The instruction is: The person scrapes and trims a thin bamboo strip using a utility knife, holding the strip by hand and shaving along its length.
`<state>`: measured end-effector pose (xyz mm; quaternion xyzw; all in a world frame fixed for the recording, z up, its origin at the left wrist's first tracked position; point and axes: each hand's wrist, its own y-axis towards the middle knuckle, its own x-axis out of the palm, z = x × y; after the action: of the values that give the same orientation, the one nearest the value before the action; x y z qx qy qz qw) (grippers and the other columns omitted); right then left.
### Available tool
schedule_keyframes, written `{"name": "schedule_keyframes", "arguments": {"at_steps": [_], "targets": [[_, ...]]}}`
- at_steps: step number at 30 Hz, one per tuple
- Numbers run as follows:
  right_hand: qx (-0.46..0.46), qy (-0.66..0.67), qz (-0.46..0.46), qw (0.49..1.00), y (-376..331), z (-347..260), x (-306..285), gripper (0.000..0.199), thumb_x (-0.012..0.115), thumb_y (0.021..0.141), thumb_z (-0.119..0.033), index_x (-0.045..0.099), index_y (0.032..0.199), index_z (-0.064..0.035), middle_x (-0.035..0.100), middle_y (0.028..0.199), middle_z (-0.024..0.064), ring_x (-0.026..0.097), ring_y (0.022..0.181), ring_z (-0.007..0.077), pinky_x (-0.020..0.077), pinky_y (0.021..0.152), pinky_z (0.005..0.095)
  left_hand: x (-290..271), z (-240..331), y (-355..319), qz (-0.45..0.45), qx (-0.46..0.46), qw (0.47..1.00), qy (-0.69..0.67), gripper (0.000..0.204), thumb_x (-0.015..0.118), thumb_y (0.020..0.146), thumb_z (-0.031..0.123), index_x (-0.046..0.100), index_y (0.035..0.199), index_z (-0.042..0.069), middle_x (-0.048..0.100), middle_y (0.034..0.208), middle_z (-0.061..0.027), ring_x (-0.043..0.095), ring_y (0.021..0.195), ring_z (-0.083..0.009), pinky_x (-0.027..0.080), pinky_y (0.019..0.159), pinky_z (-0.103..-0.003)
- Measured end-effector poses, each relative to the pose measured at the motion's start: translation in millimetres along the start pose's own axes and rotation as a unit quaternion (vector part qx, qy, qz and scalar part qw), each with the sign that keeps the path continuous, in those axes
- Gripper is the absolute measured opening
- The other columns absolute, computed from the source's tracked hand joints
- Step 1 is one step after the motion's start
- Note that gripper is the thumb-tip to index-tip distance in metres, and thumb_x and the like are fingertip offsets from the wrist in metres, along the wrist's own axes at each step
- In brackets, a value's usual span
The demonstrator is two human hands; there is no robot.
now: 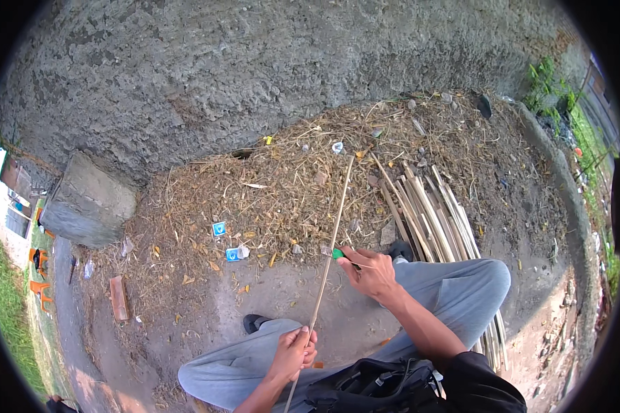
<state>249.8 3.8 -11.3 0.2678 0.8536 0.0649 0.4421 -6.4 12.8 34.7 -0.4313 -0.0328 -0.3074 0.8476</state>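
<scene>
My left hand (pixel 295 354) is closed around the lower part of a long, thin wooden strip (pixel 339 212), which looks like split bamboo. The strip slants up and away to the right, and its lower end runs past my wrist toward the bottom edge. My right hand (pixel 370 274) grips a small green-handled tool (pixel 337 254) that meets the strip around its middle. It looks like a knife, but its working end is too small to make out. To the right of my right hand lies a pile of similar strips (pixel 427 212), partly behind my raised knee.
A rough grey wall (pixel 255 69) rises ahead. Dry shavings and leaves (pixel 207 199) cover the ground before it, with blue packets (pixel 234 254) among them. A concrete block (pixel 93 199) stands at left, near a brick piece (pixel 119 299). A low concrete kerb (pixel 565 186) curves along the right.
</scene>
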Motion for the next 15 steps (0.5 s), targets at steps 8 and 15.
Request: {"name": "schedule_keyframes", "arguments": {"at_steps": [8, 15], "targets": [[-0.02, -0.026, -0.035, 0.999, 0.4, 8.8, 10.2, 0.027, 0.06, 0.094, -0.038, 0.07, 0.109, -0.0176, 0.068, 0.072, 0.0082, 0.065, 0.057, 0.0311, 0.0504, 0.047, 0.0435, -44.3, -58.1, -51.5, 0.031, -0.019, 0.999, 0.038, 0.032, 0.04, 0.107, 0.026, 0.058, 0.095, 0.002, 0.044, 0.062, 0.0008, 0.039, 0.047, -0.007, 0.031, 0.041, -0.024], [0.029, -0.006, -0.008, 1.0, 13.8, 36.0, 8.1, 0.029, 0.059, 0.095, -0.038, 0.071, 0.109, -0.0157, 0.071, 0.08, 0.0103, 0.067, 0.061, 0.0318, 0.0532, 0.053, 0.0446, -60.4, -84.3, -106.0, 0.11, -0.034, 0.992, 0.042, 0.03, 0.053, 0.101, 0.037, 0.054, 0.083, 0.013, 0.035, 0.056, 0.0077, 0.035, 0.045, -0.0053, 0.026, 0.041, -0.022]]}}
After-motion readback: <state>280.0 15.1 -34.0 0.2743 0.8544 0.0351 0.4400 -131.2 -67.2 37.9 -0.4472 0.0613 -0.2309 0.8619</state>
